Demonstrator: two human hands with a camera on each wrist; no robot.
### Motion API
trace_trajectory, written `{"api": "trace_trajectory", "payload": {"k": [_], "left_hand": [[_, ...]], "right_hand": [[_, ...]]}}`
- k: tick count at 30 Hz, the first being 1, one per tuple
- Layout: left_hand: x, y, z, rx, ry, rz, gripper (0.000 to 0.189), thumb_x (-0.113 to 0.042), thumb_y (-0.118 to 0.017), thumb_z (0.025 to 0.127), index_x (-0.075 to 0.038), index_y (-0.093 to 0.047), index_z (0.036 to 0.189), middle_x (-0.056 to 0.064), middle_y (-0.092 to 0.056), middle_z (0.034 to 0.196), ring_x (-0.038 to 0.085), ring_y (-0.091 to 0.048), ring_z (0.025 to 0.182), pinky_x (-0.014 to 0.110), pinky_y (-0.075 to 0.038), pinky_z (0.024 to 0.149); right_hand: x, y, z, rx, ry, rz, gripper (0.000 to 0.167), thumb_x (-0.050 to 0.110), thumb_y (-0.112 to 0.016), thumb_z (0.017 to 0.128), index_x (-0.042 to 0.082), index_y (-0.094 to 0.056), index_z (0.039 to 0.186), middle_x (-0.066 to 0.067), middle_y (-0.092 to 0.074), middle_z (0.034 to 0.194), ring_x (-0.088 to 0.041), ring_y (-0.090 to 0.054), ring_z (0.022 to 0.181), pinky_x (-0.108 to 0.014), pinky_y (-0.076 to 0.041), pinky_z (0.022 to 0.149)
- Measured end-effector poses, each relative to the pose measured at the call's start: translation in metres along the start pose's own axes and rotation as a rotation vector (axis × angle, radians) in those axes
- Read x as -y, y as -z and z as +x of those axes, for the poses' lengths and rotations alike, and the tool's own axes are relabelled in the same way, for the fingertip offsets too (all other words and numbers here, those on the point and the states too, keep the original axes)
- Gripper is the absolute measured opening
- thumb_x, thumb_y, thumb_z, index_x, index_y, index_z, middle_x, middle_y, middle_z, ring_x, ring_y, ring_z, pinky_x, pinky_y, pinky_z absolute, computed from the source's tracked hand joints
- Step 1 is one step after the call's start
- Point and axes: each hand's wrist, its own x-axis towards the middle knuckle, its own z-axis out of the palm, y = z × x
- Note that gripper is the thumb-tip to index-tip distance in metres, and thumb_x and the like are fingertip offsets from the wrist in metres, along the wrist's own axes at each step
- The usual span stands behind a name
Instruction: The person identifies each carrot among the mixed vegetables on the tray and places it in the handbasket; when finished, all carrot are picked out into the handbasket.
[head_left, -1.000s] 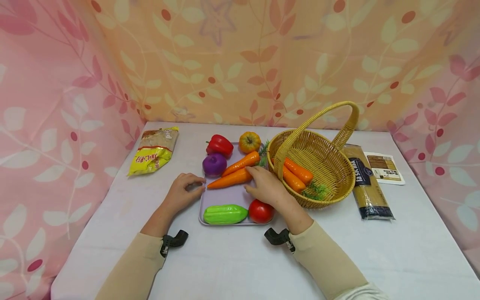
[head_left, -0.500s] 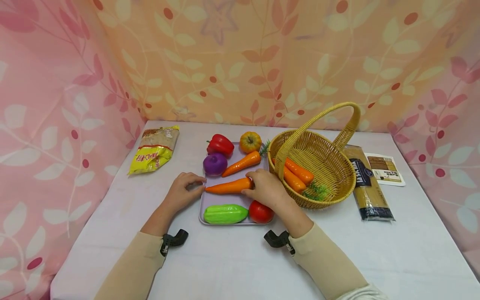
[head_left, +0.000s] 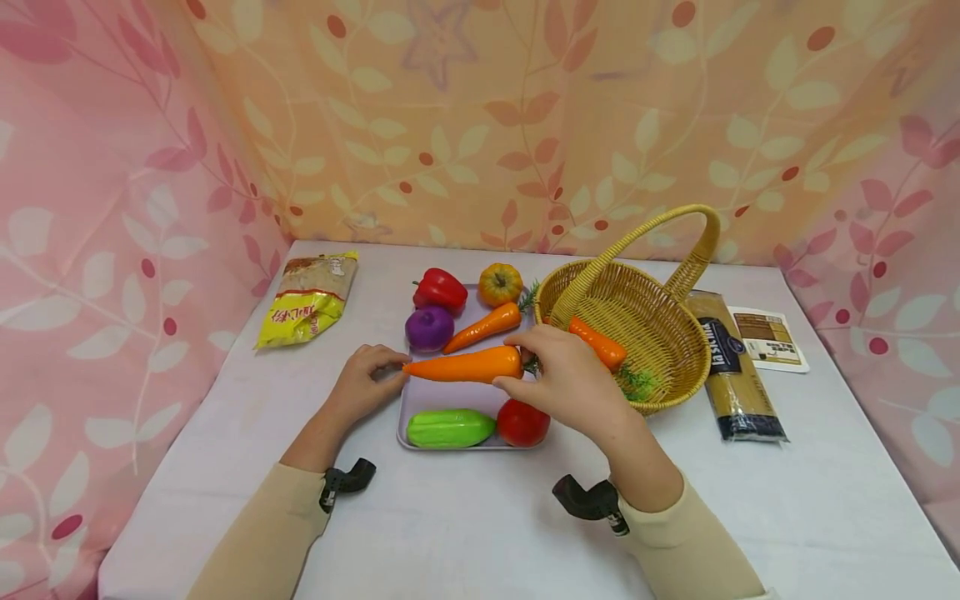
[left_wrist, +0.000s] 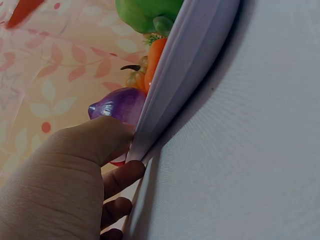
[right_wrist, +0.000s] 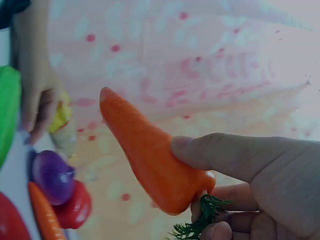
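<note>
Right hand [head_left: 573, 379] pinches the carrot [head_left: 467, 365] by its thick leafy end, lifted over the tray [head_left: 450, 393] with its tip toward nine o'clock, probably light, stiff, smooth plastic, while left hand [head_left: 365, 385] grips the tray's edge.

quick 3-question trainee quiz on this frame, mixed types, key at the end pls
1. True or false: the right hand holds a carrot above the tray.
2. What does the left hand grip? A) basket B) tray edge C) yellow bag
3. How many carrots can be seen in the basket?

Key: 1 true; 2 B; 3 one for certain, as the right hand covers part of the basket.
</note>
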Motion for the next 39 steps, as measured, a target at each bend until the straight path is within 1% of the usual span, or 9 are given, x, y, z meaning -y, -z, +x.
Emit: {"api": "trace_trajectory", "payload": {"k": [8, 11, 15, 22, 25, 27, 34, 36, 39], "left_hand": [[0.0, 0.0, -0.002, 0.005, 0.019, -0.004, 0.021, -0.016, -0.079, 0.091, -0.015, -0.078, 0.112, -0.005, -0.072, 0.102, 0.018, -0.053, 0.097, 0.037, -0.044, 0.083], [0.0, -0.001, -0.003, 0.008, 0.022, -0.01, 0.021, -0.016, -0.079, 0.091, -0.017, -0.079, 0.112, -0.006, -0.072, 0.103, 0.017, -0.053, 0.097, 0.036, -0.043, 0.083], [0.001, -0.001, -0.003, -0.007, -0.007, -0.005, 0.021, -0.015, -0.08, 0.09, -0.016, -0.079, 0.111, -0.005, -0.073, 0.102, 0.018, -0.054, 0.096, 0.036, -0.043, 0.083], [0.003, -0.002, -0.003, -0.017, -0.024, -0.005, 0.022, -0.013, -0.08, 0.089, -0.014, -0.079, 0.111, -0.004, -0.073, 0.101, 0.017, -0.055, 0.097, 0.036, -0.043, 0.084], [0.003, -0.002, -0.003, -0.01, -0.013, -0.005, 0.022, -0.013, -0.08, 0.089, -0.015, -0.078, 0.111, -0.004, -0.073, 0.102, 0.017, -0.055, 0.097, 0.037, -0.044, 0.084], [0.003, -0.002, -0.002, -0.004, -0.005, -0.006, 0.022, -0.013, -0.08, 0.09, -0.015, -0.078, 0.111, -0.005, -0.073, 0.102, 0.017, -0.055, 0.097, 0.037, -0.044, 0.084], [0.001, -0.002, -0.001, -0.002, 0.001, -0.005, 0.022, -0.014, -0.08, 0.09, -0.016, -0.078, 0.111, -0.005, -0.072, 0.102, 0.017, -0.054, 0.098, 0.037, -0.044, 0.085], [0.0, -0.002, 0.0, -0.003, -0.005, -0.001, 0.022, -0.013, -0.08, 0.09, -0.015, -0.078, 0.112, -0.004, -0.072, 0.102, 0.018, -0.055, 0.098, 0.037, -0.044, 0.085], [-0.001, -0.001, 0.0, -0.002, -0.007, 0.001, 0.022, -0.013, -0.08, 0.09, -0.015, -0.078, 0.112, -0.004, -0.072, 0.102, 0.018, -0.055, 0.099, 0.037, -0.044, 0.085]], "right_hand": [[0.005, 0.039, -0.031, -0.183, 0.114, 0.072, 0.044, 0.024, -0.091, 0.08, 0.01, -0.074, 0.118, 0.004, -0.06, 0.089, -0.014, -0.049, 0.07, -0.026, -0.043, 0.058], [0.004, 0.054, -0.044, -0.259, 0.151, 0.062, 0.047, 0.019, -0.093, 0.076, 0.009, -0.074, 0.118, 0.006, -0.061, 0.09, -0.012, -0.049, 0.069, -0.024, -0.041, 0.058], [0.001, 0.072, -0.059, -0.361, 0.172, 0.042, 0.052, 0.011, -0.096, 0.07, 0.009, -0.074, 0.118, 0.008, -0.064, 0.094, -0.01, -0.049, 0.07, -0.022, -0.04, 0.06], [-0.016, 0.097, -0.079, -0.516, 0.15, 0.066, 0.061, -0.009, -0.094, 0.061, 0.006, -0.075, 0.117, 0.003, -0.064, 0.093, -0.008, -0.047, 0.07, -0.017, -0.039, 0.062], [-0.025, 0.108, -0.089, -0.555, 0.103, 0.089, 0.061, -0.013, -0.092, 0.063, 0.004, -0.075, 0.119, 0.002, -0.065, 0.095, -0.008, -0.049, 0.07, -0.014, -0.04, 0.062], [-0.03, 0.115, -0.096, -0.575, 0.041, 0.103, 0.06, -0.013, -0.09, 0.066, 0.004, -0.074, 0.121, 0.002, -0.065, 0.097, -0.008, -0.051, 0.071, -0.012, -0.041, 0.063], [-0.057, 0.132, -0.12, -0.659, -0.291, 0.073, 0.05, 0.0, -0.085, 0.081, 0.001, -0.069, 0.129, 0.016, -0.059, 0.1, -0.005, -0.049, 0.077, -0.005, -0.04, 0.066], [-0.066, 0.136, -0.125, -0.652, -0.377, 0.063, 0.051, 0.005, -0.083, 0.086, 0.0, -0.065, 0.134, 0.015, -0.056, 0.101, -0.006, -0.047, 0.079, -0.004, -0.04, 0.067], [-0.079, 0.141, -0.127, -0.6, -0.487, 0.022, 0.053, 0.016, -0.078, 0.093, -0.001, -0.059, 0.14, 0.005, -0.052, 0.103, -0.009, -0.044, 0.081, -0.006, -0.039, 0.064]]}}
